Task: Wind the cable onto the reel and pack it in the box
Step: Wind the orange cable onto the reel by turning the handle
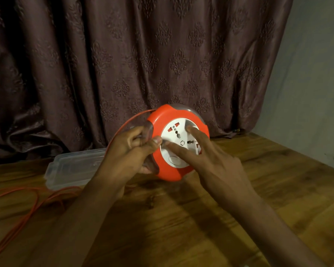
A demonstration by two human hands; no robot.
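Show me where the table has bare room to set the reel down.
Bare wood lies right of the reel, toward the wall, and in front between the forearms. The left is crowded: the plastic box and loose cable.

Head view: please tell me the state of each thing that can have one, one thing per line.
reel: lifted off the table, tilted, socket face toward the camera.
cable: mostly unwound, lying in loops on the table, one strand running up to the reel.
box: on the table behind the left hand; open or closed cannot be told.
left hand: grips the reel's edge.
right hand: fingers straight, touching the white socket face.
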